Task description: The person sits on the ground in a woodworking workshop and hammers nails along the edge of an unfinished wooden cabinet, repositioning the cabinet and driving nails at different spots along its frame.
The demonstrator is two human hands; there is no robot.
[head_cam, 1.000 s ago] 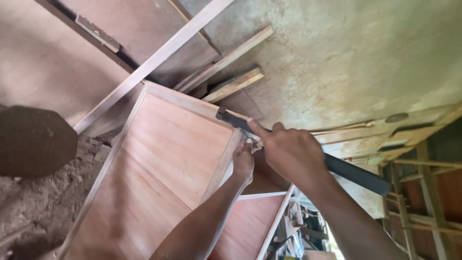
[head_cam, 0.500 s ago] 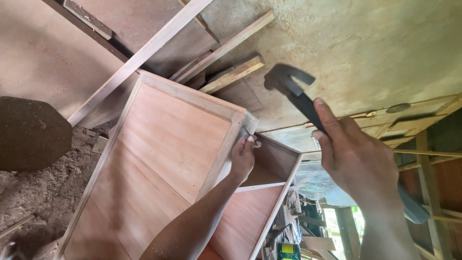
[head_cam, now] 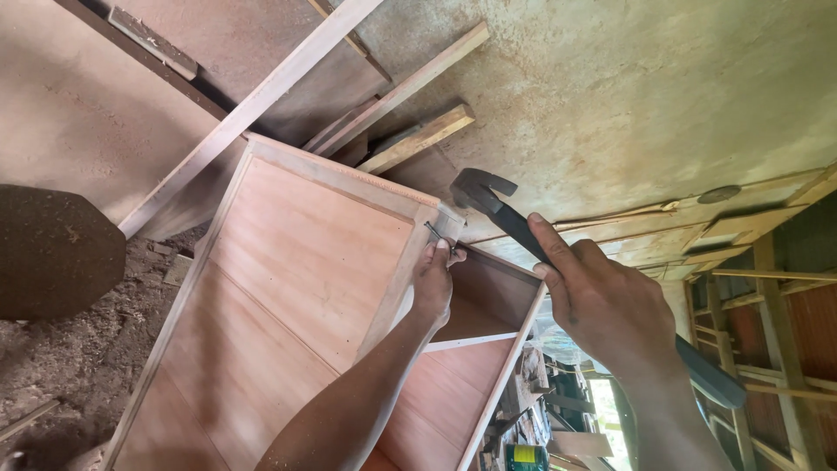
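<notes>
A reddish plywood cabinet (head_cam: 296, 279) with pale wooden framing lies tilted across the view. My left hand (head_cam: 433, 281) pinches a thin nail (head_cam: 433, 234) upright against the cabinet's upper corner frame. My right hand (head_cam: 603, 307) grips the black handle of a claw hammer (head_cam: 485, 194), whose dark head hangs in the air a short way to the right of the nail, not touching it.
Several long wooden battens (head_cam: 410, 83) lean against the rough plaster wall above the cabinet. A dark rounded slab (head_cam: 52, 253) sits at the left over dusty, sawdust-strewn ground. Wooden frames (head_cam: 767, 288) and clutter stand at the right.
The hammer was down on the nail a second ago, then lifted away up and right. It now sits slightly closer to the nail again. My left hand stays at the corner.
</notes>
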